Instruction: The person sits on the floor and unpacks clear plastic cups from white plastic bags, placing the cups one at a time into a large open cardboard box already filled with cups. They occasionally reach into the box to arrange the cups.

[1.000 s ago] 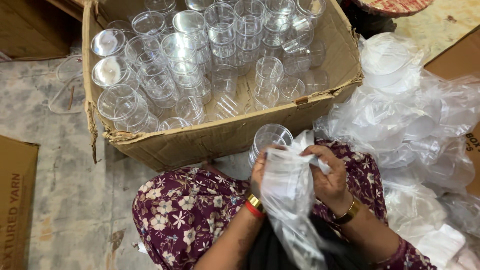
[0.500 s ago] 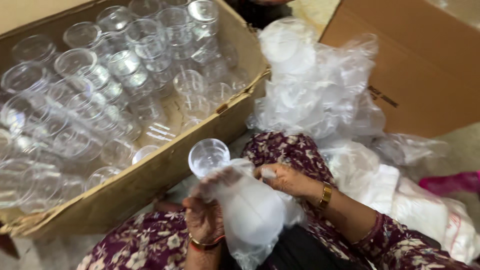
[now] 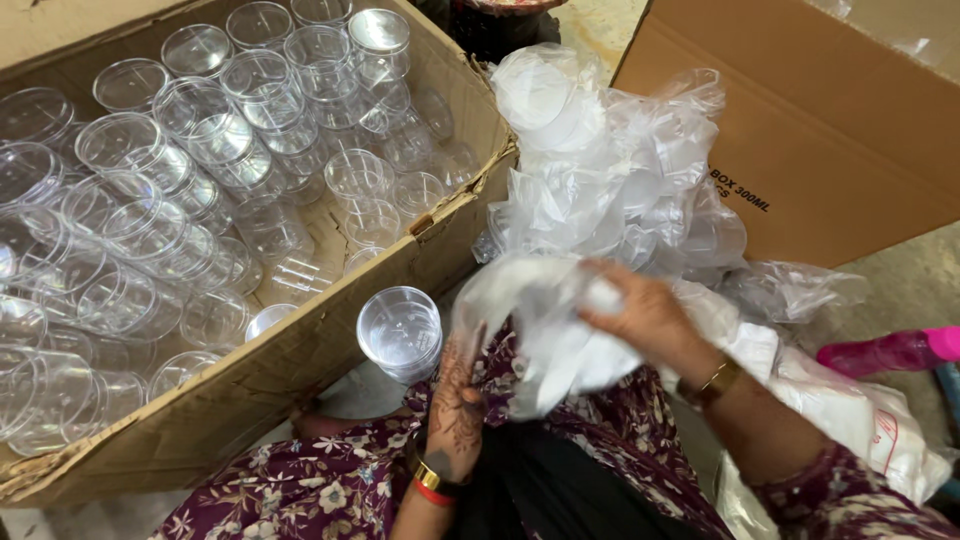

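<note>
Beside the left hand [image 3: 455, 405], which grips a clear cup [image 3: 400, 333], the right hand [image 3: 640, 310] clutches a plastic bag [image 3: 545, 320].

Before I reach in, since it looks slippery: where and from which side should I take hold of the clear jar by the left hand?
Probably by its round side wall, just under the lid. The jar stands upright with its lid up, outside the cardboard box. The left hand and plastic bag crowd its right, and the box wall its left, so come from above, fingers spanning the wall.
</note>
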`<action>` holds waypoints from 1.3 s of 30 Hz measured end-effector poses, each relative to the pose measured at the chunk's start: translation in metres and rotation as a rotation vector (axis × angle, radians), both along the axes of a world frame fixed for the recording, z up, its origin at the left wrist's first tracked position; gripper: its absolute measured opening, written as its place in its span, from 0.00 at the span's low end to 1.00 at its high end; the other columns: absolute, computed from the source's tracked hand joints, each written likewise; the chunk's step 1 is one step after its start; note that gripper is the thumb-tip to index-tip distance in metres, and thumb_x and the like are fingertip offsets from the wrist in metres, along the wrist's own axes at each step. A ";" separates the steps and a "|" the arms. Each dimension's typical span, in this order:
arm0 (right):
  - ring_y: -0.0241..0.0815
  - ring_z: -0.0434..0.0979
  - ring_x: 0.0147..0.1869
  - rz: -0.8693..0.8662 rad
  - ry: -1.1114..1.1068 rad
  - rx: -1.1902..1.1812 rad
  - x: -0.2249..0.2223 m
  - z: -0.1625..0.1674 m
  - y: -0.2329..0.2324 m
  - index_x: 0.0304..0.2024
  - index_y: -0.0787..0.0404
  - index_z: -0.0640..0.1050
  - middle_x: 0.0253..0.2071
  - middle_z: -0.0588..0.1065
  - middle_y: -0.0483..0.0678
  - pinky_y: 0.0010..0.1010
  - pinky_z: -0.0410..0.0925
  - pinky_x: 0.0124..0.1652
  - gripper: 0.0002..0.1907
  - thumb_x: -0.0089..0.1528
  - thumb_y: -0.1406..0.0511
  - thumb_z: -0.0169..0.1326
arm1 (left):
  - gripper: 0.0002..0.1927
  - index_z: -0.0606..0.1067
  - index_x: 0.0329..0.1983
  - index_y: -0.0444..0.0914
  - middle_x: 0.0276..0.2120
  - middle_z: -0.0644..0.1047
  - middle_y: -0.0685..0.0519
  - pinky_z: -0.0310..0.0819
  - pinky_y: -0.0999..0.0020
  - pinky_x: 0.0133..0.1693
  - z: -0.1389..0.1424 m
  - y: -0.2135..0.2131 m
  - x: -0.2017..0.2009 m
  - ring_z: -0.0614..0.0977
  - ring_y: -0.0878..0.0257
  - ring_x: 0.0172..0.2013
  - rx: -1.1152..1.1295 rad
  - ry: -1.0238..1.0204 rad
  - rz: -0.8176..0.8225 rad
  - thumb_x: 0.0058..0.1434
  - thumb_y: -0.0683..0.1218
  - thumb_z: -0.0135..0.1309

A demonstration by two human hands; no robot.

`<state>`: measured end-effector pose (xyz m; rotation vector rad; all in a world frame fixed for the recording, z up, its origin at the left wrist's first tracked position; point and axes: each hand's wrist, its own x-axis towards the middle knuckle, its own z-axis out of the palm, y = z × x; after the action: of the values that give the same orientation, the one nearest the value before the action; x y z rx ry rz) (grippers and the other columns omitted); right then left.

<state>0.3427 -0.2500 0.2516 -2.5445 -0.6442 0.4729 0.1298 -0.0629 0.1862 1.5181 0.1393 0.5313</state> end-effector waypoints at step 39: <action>0.42 0.81 0.52 0.198 0.569 0.769 -0.057 -0.001 0.056 0.47 0.67 0.84 0.47 0.83 0.53 0.34 0.72 0.54 0.13 0.65 0.65 0.58 | 0.15 0.77 0.45 0.37 0.43 0.81 0.46 0.76 0.60 0.47 0.010 0.009 0.007 0.83 0.53 0.44 0.211 0.094 0.352 0.65 0.52 0.59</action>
<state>0.2862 -0.1944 0.2503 -1.5371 -0.6844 0.7923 0.1365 -0.0538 0.1966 1.7362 0.4404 0.7737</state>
